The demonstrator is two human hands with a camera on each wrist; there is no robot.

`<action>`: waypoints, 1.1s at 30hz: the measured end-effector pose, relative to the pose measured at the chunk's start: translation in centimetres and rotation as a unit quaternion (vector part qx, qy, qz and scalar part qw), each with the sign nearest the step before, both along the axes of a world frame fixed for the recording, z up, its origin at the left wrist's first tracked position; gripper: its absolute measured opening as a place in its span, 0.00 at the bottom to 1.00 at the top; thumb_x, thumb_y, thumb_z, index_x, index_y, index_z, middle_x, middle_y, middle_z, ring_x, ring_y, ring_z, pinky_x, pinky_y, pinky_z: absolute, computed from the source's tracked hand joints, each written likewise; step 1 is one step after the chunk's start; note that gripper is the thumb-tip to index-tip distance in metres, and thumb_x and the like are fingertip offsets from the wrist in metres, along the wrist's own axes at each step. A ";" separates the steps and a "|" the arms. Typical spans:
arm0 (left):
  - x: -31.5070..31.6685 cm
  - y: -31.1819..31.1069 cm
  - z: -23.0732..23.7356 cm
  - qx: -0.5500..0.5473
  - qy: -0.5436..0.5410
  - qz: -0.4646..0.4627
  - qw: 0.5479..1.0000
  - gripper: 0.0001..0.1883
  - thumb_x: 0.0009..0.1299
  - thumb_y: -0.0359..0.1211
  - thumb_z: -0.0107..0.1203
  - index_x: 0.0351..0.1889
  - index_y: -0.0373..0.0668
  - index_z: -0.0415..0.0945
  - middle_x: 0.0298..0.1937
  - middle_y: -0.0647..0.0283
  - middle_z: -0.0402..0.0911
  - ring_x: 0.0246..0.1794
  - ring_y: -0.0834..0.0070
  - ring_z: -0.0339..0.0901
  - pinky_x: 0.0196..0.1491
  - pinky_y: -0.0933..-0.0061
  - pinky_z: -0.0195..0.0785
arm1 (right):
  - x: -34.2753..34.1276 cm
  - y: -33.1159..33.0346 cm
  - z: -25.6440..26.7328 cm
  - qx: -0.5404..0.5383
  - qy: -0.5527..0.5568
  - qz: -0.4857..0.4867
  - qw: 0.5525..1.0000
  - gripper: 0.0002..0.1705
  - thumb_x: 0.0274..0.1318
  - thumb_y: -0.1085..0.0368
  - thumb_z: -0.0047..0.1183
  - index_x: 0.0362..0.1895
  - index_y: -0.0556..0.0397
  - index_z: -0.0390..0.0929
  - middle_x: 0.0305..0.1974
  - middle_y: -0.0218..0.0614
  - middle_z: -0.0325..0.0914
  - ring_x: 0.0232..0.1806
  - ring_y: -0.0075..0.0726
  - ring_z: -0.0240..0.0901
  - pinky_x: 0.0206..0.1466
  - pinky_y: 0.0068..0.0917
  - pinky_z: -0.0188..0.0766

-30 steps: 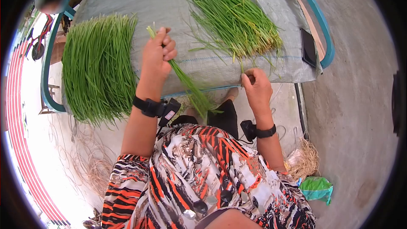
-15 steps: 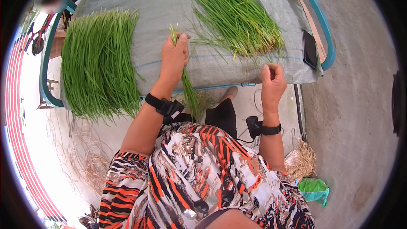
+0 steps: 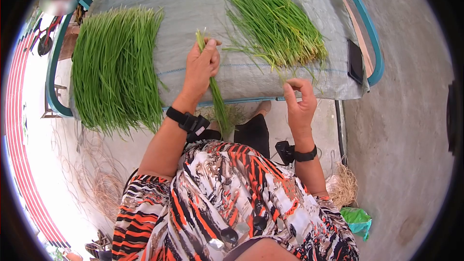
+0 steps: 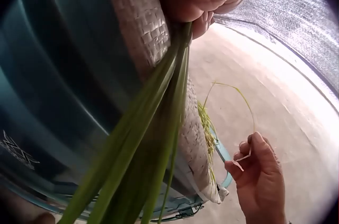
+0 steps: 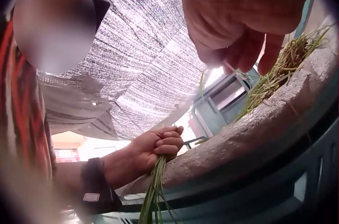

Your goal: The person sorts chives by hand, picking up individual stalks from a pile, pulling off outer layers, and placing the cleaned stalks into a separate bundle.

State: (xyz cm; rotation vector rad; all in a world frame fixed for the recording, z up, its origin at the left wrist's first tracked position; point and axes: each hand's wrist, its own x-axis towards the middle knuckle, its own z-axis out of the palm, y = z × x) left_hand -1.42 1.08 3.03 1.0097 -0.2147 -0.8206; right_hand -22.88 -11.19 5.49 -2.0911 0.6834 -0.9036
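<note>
Clearly, your left hand [image 3: 202, 70] was wrapped round a small bunch [image 3: 218, 104] of green stalks, its fingers curled in. The pale ends stuck up past your thumb, and the green part hung down past the near edge of the grey sheet [image 3: 188, 0], toward your legs. Your right hand [image 3: 302, 105] was at that same edge, well apart from the left one, with thumb and finger pinching a thin blade [image 4: 246, 100] that rose and bent over in the left wrist view.

Just beyond your right hand, the loose pile [image 3: 275, 19] lay slantwise on the sheet, its yellowish root ends turned toward you. Over on your left, you had the neat pile [image 3: 116, 67], pale ends facing away and green tips drooping over the near edge. A dark phone [image 3: 355, 62] lay to the right of the loose pile, near the blue rail [image 3: 372, 34]. Down on the floor [image 3: 401, 130] by your right side were a tangle of straw [image 3: 344, 187] and a green bag [image 3: 356, 223].
</note>
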 end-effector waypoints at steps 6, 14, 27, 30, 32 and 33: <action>0.2 0.1 -0.1 0.004 0.005 -0.017 1.000 0.10 0.76 0.38 0.46 0.42 0.40 0.67 0.21 0.74 0.60 0.15 0.90 0.52 0.15 0.87 0.45 | 0.1 1.6 -0.5 0.165 0.002 0.009 0.986 0.05 0.52 0.71 0.58 0.35 0.56 0.77 0.29 0.33 0.76 0.31 0.32 0.70 0.38 0.25 0.67; 0.2 0.0 0.1 -0.008 0.014 -0.028 0.999 0.10 0.76 0.38 0.46 0.41 0.39 0.68 0.20 0.74 0.60 0.14 0.90 0.52 0.14 0.87 0.45 | 1.3 1.4 0.0 0.024 0.119 0.026 0.992 0.09 0.53 0.64 0.58 0.35 0.55 0.78 0.29 0.38 0.74 0.30 0.37 0.72 0.34 0.30 0.68; -1.0 -0.2 0.2 0.096 -0.155 -0.021 0.983 0.09 0.72 0.35 0.51 0.44 0.39 0.74 0.21 0.74 0.61 0.16 0.89 0.56 0.18 0.83 0.50 | 4.1 0.2 0.0 0.199 0.099 -0.005 0.975 0.07 0.54 0.65 0.56 0.34 0.54 0.75 0.24 0.27 0.73 0.22 0.21 0.66 0.26 0.23 0.63; -2.3 -0.1 1.7 0.118 -0.350 -0.046 0.928 0.09 0.68 0.31 0.55 0.45 0.41 0.77 0.24 0.72 0.64 0.21 0.83 0.62 0.24 0.78 0.56 | 3.9 0.4 0.9 0.261 0.058 0.024 0.963 0.06 0.55 0.67 0.55 0.33 0.55 0.75 0.21 0.23 0.71 0.21 0.13 0.62 0.24 0.18 0.59; -3.1 -0.5 2.2 0.115 -0.462 -0.070 0.877 0.11 0.65 0.29 0.57 0.46 0.42 0.77 0.27 0.69 0.67 0.25 0.77 0.65 0.29 0.74 0.60 | 3.8 0.4 1.0 0.260 0.054 0.044 0.963 0.05 0.56 0.67 0.55 0.33 0.56 0.75 0.21 0.21 0.70 0.20 0.12 0.61 0.24 0.16 0.59; -3.5 -0.8 2.3 0.116 -0.506 -0.080 0.851 0.13 0.63 0.28 0.57 0.46 0.42 0.77 0.28 0.67 0.68 0.27 0.73 0.67 0.32 0.72 0.62 | 3.8 0.4 0.9 0.250 0.061 0.056 0.965 0.05 0.56 0.67 0.55 0.33 0.56 0.75 0.21 0.21 0.70 0.21 0.12 0.61 0.24 0.16 0.59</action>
